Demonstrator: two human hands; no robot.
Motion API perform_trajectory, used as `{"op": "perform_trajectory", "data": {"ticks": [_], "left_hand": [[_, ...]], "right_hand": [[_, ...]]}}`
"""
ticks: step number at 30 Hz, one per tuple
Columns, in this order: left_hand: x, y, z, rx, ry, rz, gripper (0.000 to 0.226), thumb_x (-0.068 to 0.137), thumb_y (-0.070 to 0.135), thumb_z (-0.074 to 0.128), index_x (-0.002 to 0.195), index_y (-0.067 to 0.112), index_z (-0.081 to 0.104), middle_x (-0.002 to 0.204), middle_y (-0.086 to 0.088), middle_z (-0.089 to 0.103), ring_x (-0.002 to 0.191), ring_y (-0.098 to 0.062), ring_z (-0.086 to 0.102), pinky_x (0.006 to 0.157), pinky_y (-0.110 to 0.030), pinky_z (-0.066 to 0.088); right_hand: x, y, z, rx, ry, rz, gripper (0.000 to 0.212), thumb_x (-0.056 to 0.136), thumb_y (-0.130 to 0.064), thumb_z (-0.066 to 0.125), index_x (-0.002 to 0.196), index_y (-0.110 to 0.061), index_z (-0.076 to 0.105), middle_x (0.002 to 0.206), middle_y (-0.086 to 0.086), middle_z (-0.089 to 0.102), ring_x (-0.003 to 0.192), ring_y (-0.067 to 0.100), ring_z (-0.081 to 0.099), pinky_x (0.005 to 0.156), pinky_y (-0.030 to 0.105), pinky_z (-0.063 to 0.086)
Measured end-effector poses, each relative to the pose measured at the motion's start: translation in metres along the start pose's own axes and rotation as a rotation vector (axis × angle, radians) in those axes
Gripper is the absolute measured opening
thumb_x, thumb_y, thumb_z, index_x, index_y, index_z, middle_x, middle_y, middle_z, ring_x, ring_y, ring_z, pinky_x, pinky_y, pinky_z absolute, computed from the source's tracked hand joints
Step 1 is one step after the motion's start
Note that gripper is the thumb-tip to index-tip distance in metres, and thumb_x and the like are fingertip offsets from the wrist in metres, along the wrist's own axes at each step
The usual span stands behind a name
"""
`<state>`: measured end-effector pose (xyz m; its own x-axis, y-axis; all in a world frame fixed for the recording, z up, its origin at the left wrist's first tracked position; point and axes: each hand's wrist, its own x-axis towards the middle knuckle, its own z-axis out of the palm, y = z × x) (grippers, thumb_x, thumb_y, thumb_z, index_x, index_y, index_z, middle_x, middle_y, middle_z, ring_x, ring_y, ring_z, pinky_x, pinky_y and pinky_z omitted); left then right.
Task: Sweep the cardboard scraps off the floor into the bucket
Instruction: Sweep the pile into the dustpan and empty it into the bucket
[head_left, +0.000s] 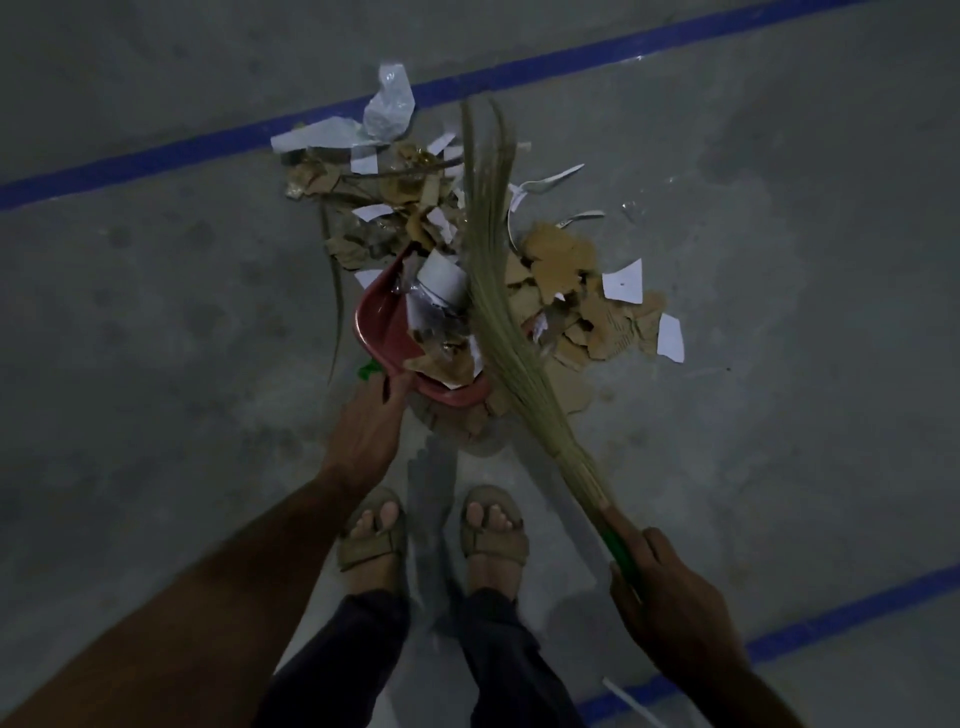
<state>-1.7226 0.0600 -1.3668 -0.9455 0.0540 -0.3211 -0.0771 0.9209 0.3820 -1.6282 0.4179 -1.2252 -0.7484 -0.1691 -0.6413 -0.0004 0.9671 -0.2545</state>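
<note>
The red dustpan (395, 332) sits tilted on the grey floor (156, 322) just ahead of the person's sandalled feet, and it serves as the landmark here. The left hand (363, 426) grips its near rim, beside a green handle stub; the right hand (670, 603) is wrapped round the green grip of a grass broom (498, 291), whose long bristles lie across the pan's right edge and reach beyond it. Some cardboard scraps (561, 270) and white paper bits already rest inside the pan; most lie in a loose heap beyond and to the right of it, with a crumpled clear plastic bag (389, 104) on the far side, near a blue floor line. No bucket is in view. The scraps look light, thin and fairly stiff, so they should slide easily under the bristles but may flutter or skip off the pan's lip if swept hard. The plastic and paper seem lighter still and likely to drift. Short, low strokes toward the pan look wise, with the pan pressed flat by its handle end.
</note>
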Motion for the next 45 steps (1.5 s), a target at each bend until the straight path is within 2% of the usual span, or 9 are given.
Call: {"op": "perform_trajectory", "data": {"ticks": [3,9,14,20,25,27,32,40,45], "left_hand": [[-0.022,0.022,-0.028,-0.014,0.034,-0.026,0.044,0.099,0.013,0.050,0.142,0.019,0.041,0.112,-0.012,0.049,0.096,-0.030,0.051,0.075,-0.038,0.044],[-0.083,0.082,-0.119,-0.083,0.068,-0.132,0.048,0.101,0.015,0.051,0.148,0.018,0.042,0.111,-0.016,0.053,0.098,-0.034,0.054,0.079,-0.045,0.049],[-0.151,0.136,-0.211,-0.251,0.141,-0.224,0.038,0.104,0.016,0.045,0.143,0.016,0.047,0.099,-0.005,0.044,0.090,-0.027,0.048,0.073,-0.037,0.036],[-0.241,0.157,-0.280,-0.248,0.227,-0.238,0.051,0.105,0.056,0.028,0.124,0.019,0.056,0.114,-0.010,0.060,0.106,-0.031,0.056,0.093,-0.048,0.047],[-0.333,0.138,-0.307,-0.096,0.241,-0.015,0.045,0.095,0.004,0.060,0.139,0.008,0.052,0.097,-0.016,0.053,0.084,-0.034,0.055,0.066,-0.044,0.048],[-0.373,0.131,-0.322,-0.018,0.300,0.025,0.048,0.092,0.002,0.064,0.139,0.005,0.053,0.094,-0.017,0.052,0.081,-0.035,0.054,0.064,-0.044,0.046],[-0.463,0.117,-0.362,0.067,0.331,0.159,0.046,0.096,0.005,0.060,0.140,0.008,0.050,0.091,-0.013,0.048,0.078,-0.031,0.050,0.062,-0.044,0.046],[-0.563,0.165,-0.391,0.113,0.320,0.352,0.046,0.094,0.007,0.062,0.139,0.011,0.049,0.095,-0.011,0.051,0.080,-0.025,0.049,0.062,-0.036,0.042],[-0.605,0.221,-0.377,0.110,0.299,0.482,0.054,0.090,0.001,0.064,0.141,0.009,0.050,0.093,-0.012,0.050,0.078,-0.027,0.049,0.062,-0.038,0.044]], "right_hand": [[-0.035,-0.019,-0.014,0.019,0.014,-0.007,0.087,0.091,-0.036,0.057,0.153,-0.050,-0.003,0.101,-0.007,0.041,0.061,0.015,0.054,0.044,0.030,0.044],[-0.128,-0.053,-0.058,0.033,0.136,-0.011,0.069,0.089,-0.034,0.051,0.155,-0.037,0.028,0.091,-0.002,0.049,0.047,0.015,0.044,0.035,0.027,0.029],[-0.223,-0.064,-0.099,0.064,0.171,-0.068,0.102,0.072,-0.020,0.083,0.155,-0.039,0.026,0.084,-0.001,0.049,0.040,0.012,0.042,0.032,0.025,0.029],[-0.338,-0.090,-0.101,0.123,0.223,-0.039,0.102,0.076,-0.023,0.082,0.155,-0.043,0.020,0.089,-0.004,0.045,0.046,0.011,0.047,0.038,0.024,0.032],[-0.434,-0.142,-0.065,0.101,0.322,-0.020,0.086,0.085,-0.028,0.066,0.155,-0.045,0.019,0.102,0.002,0.056,0.054,0.018,0.057,0.041,0.028,0.043],[-0.476,-0.165,-0.051,0.094,0.346,0.007,0.074,0.089,-0.037,0.052,0.154,-0.048,0.017,0.102,0.003,0.056,0.056,0.020,0.058,0.042,0.030,0.043],[-0.579,-0.209,-0.021,0.095,0.409,0.024,0.097,0.072,-0.024,0.083,0.153,-0.040,0.032,0.107,0.002,0.059,0.056,0.016,0.060,0.042,0.019,0.034],[-0.713,-0.221,0.026,0.173,0.568,0.215,0.111,0.066,-0.026,0.087,0.152,-0.051,0.022,0.096,-0.001,0.058,0.051,0.015,0.059,0.039,0.024,0.039],[-0.786,-0.207,0.063,0.068,0.629,0.245,0.071,0.082,-0.028,0.057,0.150,-0.039,0.038,0.105,0.005,0.059,0.071,0.028,0.068,0.057,0.029,0.054]]}}
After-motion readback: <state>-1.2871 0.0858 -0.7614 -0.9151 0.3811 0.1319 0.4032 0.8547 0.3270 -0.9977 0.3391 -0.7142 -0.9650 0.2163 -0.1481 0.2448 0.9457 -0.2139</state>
